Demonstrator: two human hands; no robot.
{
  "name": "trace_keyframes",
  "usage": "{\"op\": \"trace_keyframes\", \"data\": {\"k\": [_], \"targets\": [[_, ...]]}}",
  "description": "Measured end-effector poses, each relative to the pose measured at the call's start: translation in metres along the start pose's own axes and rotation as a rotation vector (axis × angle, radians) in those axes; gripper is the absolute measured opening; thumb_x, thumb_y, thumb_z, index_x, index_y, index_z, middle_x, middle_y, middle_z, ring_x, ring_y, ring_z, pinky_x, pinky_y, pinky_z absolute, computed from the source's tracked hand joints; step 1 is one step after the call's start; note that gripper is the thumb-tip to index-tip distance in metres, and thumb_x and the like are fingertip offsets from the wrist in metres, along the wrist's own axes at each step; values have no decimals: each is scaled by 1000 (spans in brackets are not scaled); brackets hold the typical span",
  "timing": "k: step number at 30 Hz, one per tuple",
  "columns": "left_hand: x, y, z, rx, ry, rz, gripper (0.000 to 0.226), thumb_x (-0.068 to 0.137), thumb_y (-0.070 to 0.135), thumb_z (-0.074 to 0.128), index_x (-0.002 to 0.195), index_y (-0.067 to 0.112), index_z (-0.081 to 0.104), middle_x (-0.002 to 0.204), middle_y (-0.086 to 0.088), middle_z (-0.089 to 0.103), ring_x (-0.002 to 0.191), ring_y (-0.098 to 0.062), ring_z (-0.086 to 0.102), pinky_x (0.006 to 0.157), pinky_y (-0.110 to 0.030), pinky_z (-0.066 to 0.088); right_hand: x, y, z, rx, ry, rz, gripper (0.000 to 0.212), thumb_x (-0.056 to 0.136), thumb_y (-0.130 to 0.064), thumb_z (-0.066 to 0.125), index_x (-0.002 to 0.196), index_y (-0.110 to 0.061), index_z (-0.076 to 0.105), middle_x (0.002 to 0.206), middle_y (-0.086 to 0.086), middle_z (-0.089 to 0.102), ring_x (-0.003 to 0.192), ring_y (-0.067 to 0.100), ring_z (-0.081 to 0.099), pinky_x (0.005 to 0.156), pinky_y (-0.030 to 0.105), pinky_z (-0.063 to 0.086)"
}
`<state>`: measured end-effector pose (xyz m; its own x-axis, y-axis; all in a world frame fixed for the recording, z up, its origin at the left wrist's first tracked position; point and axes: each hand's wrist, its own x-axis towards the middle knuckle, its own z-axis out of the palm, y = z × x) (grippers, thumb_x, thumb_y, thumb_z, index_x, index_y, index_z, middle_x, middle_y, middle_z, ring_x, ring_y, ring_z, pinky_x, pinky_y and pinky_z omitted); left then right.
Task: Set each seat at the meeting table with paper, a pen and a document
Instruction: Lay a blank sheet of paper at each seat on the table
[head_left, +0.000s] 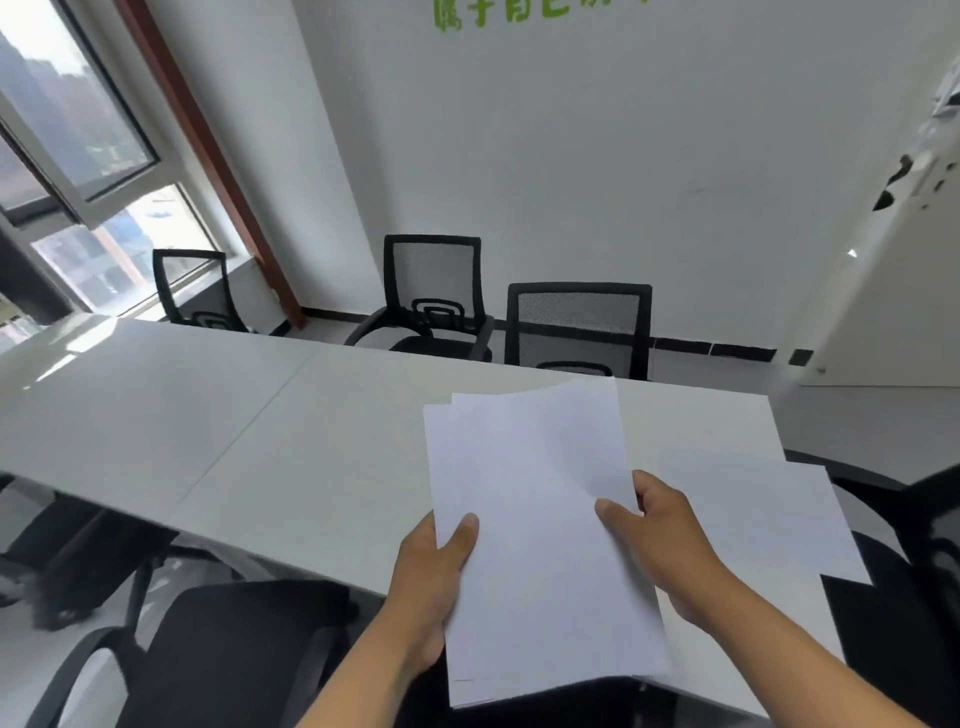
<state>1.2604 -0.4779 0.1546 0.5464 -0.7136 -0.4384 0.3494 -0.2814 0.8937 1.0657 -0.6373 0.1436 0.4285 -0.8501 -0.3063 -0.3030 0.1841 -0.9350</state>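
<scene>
I hold a stack of blank white paper (535, 519) above the near edge of the white meeting table (234, 426). My left hand (431, 587) grips the stack's left edge, thumb on top. My right hand (660, 540) pinches the right side of the top sheets, thumb on the paper. Another white sheet (753, 514) lies flat on the table at the right, overhanging the corner. No pen is in view.
Black mesh office chairs stand around the table: two at the far side (434, 296) (579, 327), one by the window (195, 291), one right below me (218, 654). A white wall is behind; a white cabinet (893, 291) stands at the right.
</scene>
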Motion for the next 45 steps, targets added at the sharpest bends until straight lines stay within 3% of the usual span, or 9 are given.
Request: {"op": "trace_keyframes", "data": {"k": [3, 6, 10, 14, 22, 27, 35, 38, 45], "targets": [[16, -8, -3, 10, 6, -44, 26, 116, 33, 55, 134, 24, 71, 120, 1, 84, 107, -24, 82, 85, -43, 68, 9, 14, 5, 12, 27, 54, 7, 103, -18, 68, 103, -18, 76, 97, -3, 83, 90, 29, 81, 88, 52, 65], [37, -12, -8, 24, 5, -88, 30, 117, 38, 52, 135, 26, 71, 123, 1, 83, 111, -25, 81, 97, -53, 65, 22, 25, 11, 3, 73, 89, 5, 98, -16, 73, 101, -15, 77, 96, 3, 82, 89, 35, 80, 86, 55, 65], [69, -22, -20, 48, -7, -138, 30, 117, 39, 50, 136, 29, 71, 124, 2, 83, 111, -25, 81, 101, -58, 63, 38, 38, 21, 32, 138, 129, 14, 91, -14, 83, 101, -15, 73, 90, 4, 77, 77, 28, 78, 73, 47, 64], [106, -38, -36, 70, -66, -234, 31, 117, 41, 50, 137, 30, 71, 126, 0, 82, 115, -28, 80, 103, -61, 62, 56, 67, 39, -18, 228, 168, 35, 93, -19, 82, 78, -15, 50, 65, -10, 45, 57, 14, 40, 63, 33, 36], [177, -72, -71, 213, -153, -338, 30, 116, 43, 50, 134, 35, 73, 128, 4, 81, 119, -27, 78, 105, -59, 61, 86, 131, 80, -21, 316, 255, 54, 98, -15, 76, 71, -23, 30, 59, -16, 26, 58, 12, 24, 62, 34, 21], [202, -85, -85, 266, -181, -369, 30, 116, 43, 50, 134, 38, 73, 129, 4, 81, 119, -29, 78, 104, -60, 61, 95, 160, 91, -104, 348, 281, 51, 99, -15, 74, 71, -21, 31, 59, -15, 28, 58, 12, 26, 62, 34, 24], [222, -80, -127, 212, -9, -339, 30, 114, 43, 55, 136, 29, 72, 124, -1, 83, 111, -29, 81, 96, -55, 64, 106, 195, 92, -322, 429, 334, 29, 104, -20, 62, 85, -5, 46, 74, 1, 49, 66, 18, 41, 60, 37, 34], [226, -70, -131, 178, -15, -311, 30, 116, 39, 53, 134, 24, 72, 122, -4, 83, 108, -30, 82, 91, -49, 63, 112, 200, 94, -349, 484, 337, 29, 102, -18, 61, 81, -11, 44, 74, 2, 51, 65, 20, 44, 61, 39, 36], [225, -52, -127, 130, -56, -279, 32, 114, 41, 54, 135, 25, 71, 125, -5, 82, 110, -32, 81, 101, -56, 60, 120, 207, 93, -462, 491, 400, 32, 100, -22, 62, 76, -15, 42, 75, 3, 52, 66, 21, 44, 62, 39, 37]]}}
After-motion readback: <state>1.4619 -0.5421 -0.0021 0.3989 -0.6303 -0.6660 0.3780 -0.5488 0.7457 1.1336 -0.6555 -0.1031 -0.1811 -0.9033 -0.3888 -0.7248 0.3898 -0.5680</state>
